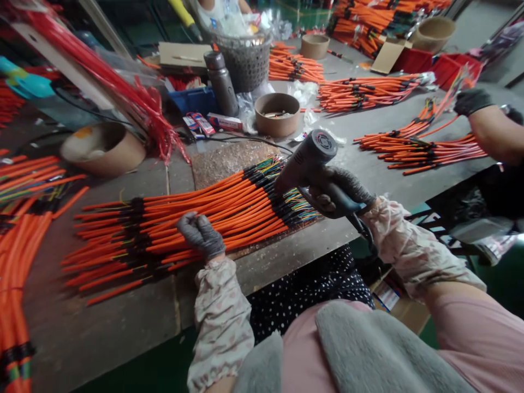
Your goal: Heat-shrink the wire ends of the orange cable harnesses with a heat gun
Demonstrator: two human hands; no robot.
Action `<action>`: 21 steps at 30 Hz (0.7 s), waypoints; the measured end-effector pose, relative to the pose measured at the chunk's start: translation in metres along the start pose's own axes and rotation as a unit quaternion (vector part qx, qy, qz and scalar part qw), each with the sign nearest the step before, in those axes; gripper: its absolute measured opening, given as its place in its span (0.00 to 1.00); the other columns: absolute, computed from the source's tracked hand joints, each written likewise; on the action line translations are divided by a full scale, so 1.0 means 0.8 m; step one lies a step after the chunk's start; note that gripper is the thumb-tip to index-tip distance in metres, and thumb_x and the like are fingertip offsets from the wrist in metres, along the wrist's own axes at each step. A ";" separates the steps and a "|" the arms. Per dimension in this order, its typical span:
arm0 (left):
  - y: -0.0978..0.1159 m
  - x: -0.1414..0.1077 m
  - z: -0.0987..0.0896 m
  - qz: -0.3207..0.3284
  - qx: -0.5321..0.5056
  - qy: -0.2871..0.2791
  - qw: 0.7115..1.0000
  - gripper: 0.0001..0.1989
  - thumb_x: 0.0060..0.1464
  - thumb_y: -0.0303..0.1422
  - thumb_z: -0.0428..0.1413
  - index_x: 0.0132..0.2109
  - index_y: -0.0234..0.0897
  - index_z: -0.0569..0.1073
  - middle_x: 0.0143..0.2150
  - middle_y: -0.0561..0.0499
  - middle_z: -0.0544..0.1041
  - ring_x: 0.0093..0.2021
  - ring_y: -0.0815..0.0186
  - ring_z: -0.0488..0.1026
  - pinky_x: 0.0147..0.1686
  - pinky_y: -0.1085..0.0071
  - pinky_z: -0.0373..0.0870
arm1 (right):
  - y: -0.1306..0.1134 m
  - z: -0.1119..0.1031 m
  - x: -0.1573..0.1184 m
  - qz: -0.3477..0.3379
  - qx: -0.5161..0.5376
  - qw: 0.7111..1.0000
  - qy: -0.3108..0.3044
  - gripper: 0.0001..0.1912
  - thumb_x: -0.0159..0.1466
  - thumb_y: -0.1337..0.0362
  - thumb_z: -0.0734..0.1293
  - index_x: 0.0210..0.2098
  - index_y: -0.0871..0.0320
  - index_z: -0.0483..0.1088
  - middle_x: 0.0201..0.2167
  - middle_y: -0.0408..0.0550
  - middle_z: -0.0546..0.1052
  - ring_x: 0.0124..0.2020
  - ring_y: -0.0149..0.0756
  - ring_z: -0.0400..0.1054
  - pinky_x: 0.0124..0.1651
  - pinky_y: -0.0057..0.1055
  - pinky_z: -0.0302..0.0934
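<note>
My right hand (341,191), in a dark grey glove, is wrapped round the handle of a heat gun (305,155). The gun's front end points down at the black sleeves (268,191) near the right end of a row of orange cables (213,210). Thin coloured wires (301,204) fan out beyond those sleeves, partly hidden by the gun. Over the near middle of the row, my gloved left hand (201,234) is closed in a loose fist, and nothing shows in its fingers. Black bands (137,224) mark the cables' left part.
More orange cables (18,256) lie at the left. Behind the row stand cardboard rings (277,114), a dark bottle (221,82) and a perforated basket (245,60). At the right, a co-worker's gloved hand (474,102) is by another cable bundle (426,150). A power cord (249,139) crosses the table.
</note>
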State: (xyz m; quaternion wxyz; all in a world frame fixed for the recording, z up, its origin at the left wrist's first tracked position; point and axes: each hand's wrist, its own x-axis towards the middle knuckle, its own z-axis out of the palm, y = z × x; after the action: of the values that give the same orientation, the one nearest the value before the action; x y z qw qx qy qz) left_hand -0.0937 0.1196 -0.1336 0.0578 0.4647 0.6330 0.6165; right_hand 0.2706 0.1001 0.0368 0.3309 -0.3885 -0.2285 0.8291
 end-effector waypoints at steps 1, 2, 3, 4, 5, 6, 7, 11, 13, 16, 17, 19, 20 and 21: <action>0.000 0.001 0.002 0.018 -0.004 0.005 1.000 0.11 0.61 0.41 0.48 0.46 0.40 0.61 0.41 0.48 0.65 0.41 0.61 0.67 0.46 0.62 0.71 | 0.002 -0.004 -0.004 0.004 0.003 1.000 -0.008 0.16 0.71 0.49 0.66 0.41 0.56 0.65 0.29 0.43 0.70 0.24 0.28 0.61 0.22 0.22 0.59; 0.001 0.002 0.004 0.034 -0.009 0.013 0.999 0.10 0.60 0.40 0.49 0.44 0.40 0.63 0.40 0.48 0.67 0.40 0.61 0.68 0.45 0.63 0.71 | 0.005 -0.009 -0.007 0.005 0.007 1.000 -0.017 0.16 0.71 0.49 0.66 0.41 0.56 0.65 0.27 0.42 0.69 0.24 0.29 0.61 0.22 0.23 0.59; 0.003 0.003 0.006 0.045 -0.008 0.021 0.999 0.09 0.60 0.39 0.50 0.43 0.39 0.64 0.38 0.48 0.68 0.40 0.61 0.69 0.44 0.63 0.72 | 0.007 -0.013 -0.010 0.003 0.011 1.000 -0.026 0.16 0.71 0.49 0.67 0.41 0.56 0.64 0.26 0.42 0.69 0.24 0.29 0.61 0.22 0.23 0.60; 0.004 0.004 0.007 0.048 -0.001 0.019 0.999 0.09 0.59 0.39 0.50 0.42 0.39 0.65 0.38 0.48 0.69 0.40 0.61 0.70 0.44 0.64 0.72 | 0.009 -0.017 -0.012 -0.001 0.016 0.999 -0.034 0.17 0.70 0.49 0.68 0.41 0.56 0.64 0.26 0.42 0.69 0.24 0.29 0.61 0.22 0.24 0.60; 0.006 0.005 0.008 0.044 0.011 0.010 0.999 0.08 0.59 0.38 0.51 0.42 0.39 0.66 0.37 0.49 0.69 0.40 0.62 0.71 0.44 0.64 0.73 | 0.010 -0.021 -0.014 -0.007 0.022 0.999 -0.041 0.16 0.71 0.49 0.68 0.41 0.55 0.64 0.26 0.42 0.69 0.24 0.29 0.61 0.23 0.24 0.60; 0.008 0.004 0.009 0.035 0.027 -0.009 0.999 0.08 0.58 0.37 0.51 0.42 0.39 0.66 0.37 0.49 0.70 0.39 0.62 0.71 0.44 0.64 0.73 | 0.012 -0.025 -0.016 -0.013 0.029 0.998 -0.046 0.15 0.71 0.50 0.68 0.41 0.55 0.63 0.27 0.43 0.70 0.24 0.29 0.62 0.23 0.24 0.61; 0.011 0.001 0.010 0.024 0.048 -0.041 0.998 0.08 0.58 0.36 0.52 0.43 0.38 0.68 0.37 0.50 0.71 0.39 0.62 0.72 0.45 0.65 0.73 | 0.013 -0.028 -0.019 -0.017 0.035 0.998 -0.051 0.15 0.71 0.51 0.67 0.41 0.55 0.63 0.28 0.43 0.70 0.24 0.29 0.62 0.23 0.24 0.61; 0.024 -0.022 0.013 0.069 0.138 -0.236 0.959 0.09 0.59 0.35 0.57 0.45 0.38 0.74 0.41 0.47 0.79 0.44 0.59 0.77 0.52 0.61 0.73 | 0.017 -0.039 -0.031 -0.002 0.053 0.996 -0.074 0.13 0.70 0.52 0.67 0.40 0.54 0.63 0.28 0.44 0.70 0.24 0.30 0.63 0.23 0.24 0.61; 0.031 -0.032 0.018 0.143 0.183 -0.328 0.916 0.09 0.59 0.36 0.60 0.45 0.38 0.77 0.45 0.44 0.81 0.49 0.54 0.77 0.57 0.56 0.71 | 0.019 -0.046 -0.037 0.017 0.063 0.995 -0.082 0.12 0.71 0.53 0.66 0.41 0.55 0.64 0.27 0.44 0.70 0.24 0.30 0.63 0.23 0.24 0.61; 0.041 -0.036 0.031 0.198 0.256 -0.407 0.854 0.07 0.59 0.36 0.62 0.43 0.40 0.80 0.47 0.43 0.82 0.52 0.49 0.75 0.58 0.53 0.68 | 0.024 -0.059 -0.045 0.036 0.087 0.991 -0.095 0.12 0.69 0.55 0.67 0.43 0.57 0.67 0.28 0.45 0.71 0.24 0.31 0.64 0.22 0.24 0.62; 0.044 -0.034 0.036 0.201 0.278 -0.418 0.841 0.06 0.60 0.36 0.62 0.42 0.40 0.80 0.46 0.43 0.82 0.52 0.49 0.75 0.57 0.53 0.68 | 0.025 -0.063 -0.047 0.036 0.096 0.990 -0.099 0.13 0.67 0.55 0.69 0.44 0.57 0.67 0.29 0.45 0.72 0.24 0.31 0.64 0.22 0.23 0.62; 0.047 -0.030 0.048 0.201 0.310 -0.431 0.823 0.05 0.60 0.34 0.62 0.41 0.40 0.80 0.46 0.42 0.82 0.52 0.48 0.74 0.56 0.53 0.68 | 0.029 -0.069 -0.050 0.028 0.104 0.988 -0.111 0.17 0.63 0.56 0.73 0.46 0.57 0.68 0.31 0.45 0.73 0.25 0.31 0.64 0.20 0.23 0.62; 0.047 -0.028 0.054 0.201 0.321 -0.433 0.818 0.04 0.61 0.34 0.61 0.41 0.39 0.80 0.46 0.41 0.82 0.52 0.48 0.74 0.56 0.53 0.68 | 0.030 -0.071 -0.052 0.018 0.102 0.987 -0.119 0.19 0.61 0.55 0.74 0.47 0.56 0.68 0.32 0.45 0.73 0.25 0.30 0.63 0.20 0.22 0.62; 0.047 -0.027 0.059 0.198 0.328 -0.433 0.816 0.04 0.61 0.33 0.60 0.41 0.39 0.79 0.46 0.40 0.81 0.52 0.48 0.74 0.57 0.53 0.67 | 0.031 -0.072 -0.055 0.007 0.099 0.987 -0.125 0.21 0.60 0.55 0.75 0.48 0.55 0.68 0.32 0.44 0.73 0.24 0.30 0.62 0.19 0.22 0.62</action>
State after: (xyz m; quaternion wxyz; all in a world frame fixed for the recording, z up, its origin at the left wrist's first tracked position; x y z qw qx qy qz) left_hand -0.0314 0.1325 -0.1242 0.0467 0.7902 0.6019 0.1057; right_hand 0.3281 0.0586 0.0082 0.3306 -0.2486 -0.1819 0.8921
